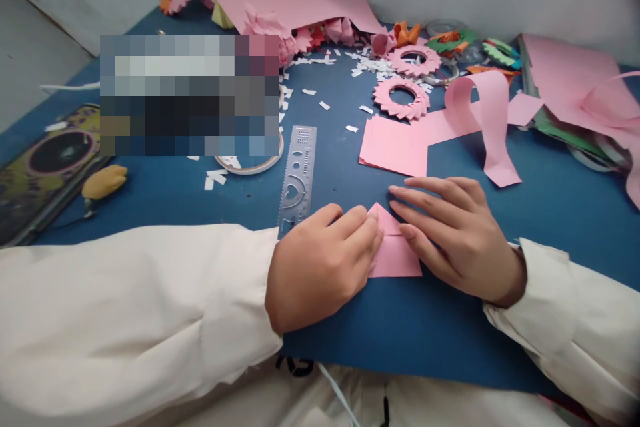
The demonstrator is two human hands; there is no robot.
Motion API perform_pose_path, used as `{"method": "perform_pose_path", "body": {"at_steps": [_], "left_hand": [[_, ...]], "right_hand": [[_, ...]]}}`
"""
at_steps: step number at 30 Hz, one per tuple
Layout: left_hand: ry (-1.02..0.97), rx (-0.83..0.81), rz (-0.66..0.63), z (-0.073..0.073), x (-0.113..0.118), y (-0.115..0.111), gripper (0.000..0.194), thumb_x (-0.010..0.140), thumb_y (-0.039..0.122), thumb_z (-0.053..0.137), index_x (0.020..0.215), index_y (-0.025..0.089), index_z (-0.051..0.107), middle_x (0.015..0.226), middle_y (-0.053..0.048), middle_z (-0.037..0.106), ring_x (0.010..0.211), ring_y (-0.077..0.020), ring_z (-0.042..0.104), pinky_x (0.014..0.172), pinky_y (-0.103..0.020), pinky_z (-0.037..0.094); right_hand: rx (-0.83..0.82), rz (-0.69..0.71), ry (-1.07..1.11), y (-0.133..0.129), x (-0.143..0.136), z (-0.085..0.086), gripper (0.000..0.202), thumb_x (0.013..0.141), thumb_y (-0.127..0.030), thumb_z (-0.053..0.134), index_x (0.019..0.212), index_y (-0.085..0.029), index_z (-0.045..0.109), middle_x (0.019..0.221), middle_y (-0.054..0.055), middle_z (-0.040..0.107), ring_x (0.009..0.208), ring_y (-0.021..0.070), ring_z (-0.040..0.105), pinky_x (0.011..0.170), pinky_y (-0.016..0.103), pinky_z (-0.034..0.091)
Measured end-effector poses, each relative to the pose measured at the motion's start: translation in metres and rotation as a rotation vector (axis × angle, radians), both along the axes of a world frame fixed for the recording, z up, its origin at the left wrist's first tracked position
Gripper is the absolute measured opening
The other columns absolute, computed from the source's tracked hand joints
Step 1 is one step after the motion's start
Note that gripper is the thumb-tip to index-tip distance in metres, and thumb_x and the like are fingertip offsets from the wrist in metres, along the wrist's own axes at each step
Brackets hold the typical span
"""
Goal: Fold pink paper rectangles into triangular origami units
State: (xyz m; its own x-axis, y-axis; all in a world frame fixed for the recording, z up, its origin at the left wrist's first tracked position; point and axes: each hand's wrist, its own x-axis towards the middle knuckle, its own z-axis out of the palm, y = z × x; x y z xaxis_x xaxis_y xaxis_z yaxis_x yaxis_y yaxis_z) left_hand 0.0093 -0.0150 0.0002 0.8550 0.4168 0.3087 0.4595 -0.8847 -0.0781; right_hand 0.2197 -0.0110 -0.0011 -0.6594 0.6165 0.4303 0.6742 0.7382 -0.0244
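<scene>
A pink paper [396,257] with its top corners folded to a point lies on the blue table in front of me. My left hand [325,263] is closed, its fingertips pressed together on the paper's left side and covering that edge. My right hand [450,233] has its fingers apart, and its thumb touches the paper's right slanted edge. Just beyond the hands sits a stack of pink square sheets [395,147]. A clear plastic ruler [299,173] lies beyond my left hand, partly hidden by it.
Pink folded rings [401,99], curled pink strips [495,120] and white scraps [367,67] lie at the back of the blue table [340,340]. A tape roll [250,168], a yellow tulip-shaped item [105,182] and a patterned object [55,160] are at the left.
</scene>
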Motion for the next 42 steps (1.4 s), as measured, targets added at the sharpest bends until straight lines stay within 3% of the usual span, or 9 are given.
{"method": "perform_pose_path", "body": {"at_steps": [10,20,34,42], "left_hand": [[-0.004,0.024,-0.018,0.0000,-0.0001,0.0015,0.027,0.091,0.018,0.041,0.104,0.005,0.060,0.107,-0.011,0.063,0.097,-0.0234,0.059,0.070,-0.035,0.052],[-0.019,0.034,-0.024,0.0002,-0.0010,0.0016,0.028,0.090,0.017,0.041,0.108,0.004,0.058,0.107,-0.012,0.063,0.098,-0.0236,0.059,0.070,-0.035,0.052],[0.014,0.014,-0.030,0.0008,-0.0018,0.0016,0.028,0.091,0.018,0.038,0.104,0.006,0.060,0.108,-0.011,0.062,0.098,-0.0234,0.058,0.069,-0.035,0.050],[0.000,0.031,-0.020,0.0009,-0.0004,0.0015,0.027,0.091,0.017,0.039,0.103,0.006,0.060,0.107,-0.011,0.063,0.098,-0.0231,0.058,0.070,-0.034,0.050]], "right_hand": [[-0.137,0.119,0.121,0.0009,-0.0022,0.0005,0.018,0.084,-0.015,0.049,0.096,-0.011,0.062,0.102,0.008,0.065,0.100,0.0226,0.056,0.082,0.042,0.041],[-0.253,0.037,0.214,-0.0065,-0.0070,0.0024,0.028,0.081,-0.014,0.052,0.107,-0.008,0.058,0.105,0.010,0.063,0.104,0.0217,0.053,0.087,0.041,0.044],[-0.175,0.118,0.162,-0.0054,-0.0061,-0.0003,0.023,0.075,-0.011,0.056,0.097,-0.008,0.061,0.107,0.011,0.063,0.103,0.0236,0.053,0.083,0.043,0.044],[-0.059,0.061,0.070,-0.0054,-0.0041,-0.0019,0.024,0.079,-0.012,0.054,0.103,-0.011,0.058,0.107,0.008,0.063,0.101,0.0233,0.055,0.083,0.043,0.040]]}}
